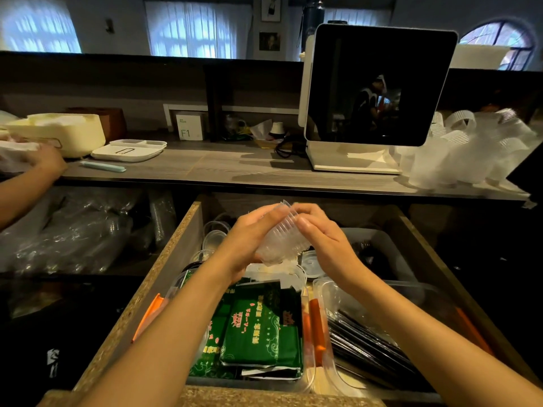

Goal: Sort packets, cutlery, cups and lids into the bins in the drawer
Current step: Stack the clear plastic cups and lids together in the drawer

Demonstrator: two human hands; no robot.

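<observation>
Worktop (235, 168), far: dark screen on white stand (379, 86) at right. Drawer (164, 274), open, near centre. Bin of green packets (261, 333), near middle; bin of black cutlery (367, 348), near right. Stack of clear cups (282, 239), tilted, above the drawer. Left hand (249, 239) and right hand (323, 239): fingers clamped on the stack's sides.

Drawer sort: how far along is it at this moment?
Well underway: green packets fill one bin, black cutlery another. In hand: left hand and right hand hold a stack of clear cups above the drawer. Left: more cups on the counter.
</observation>
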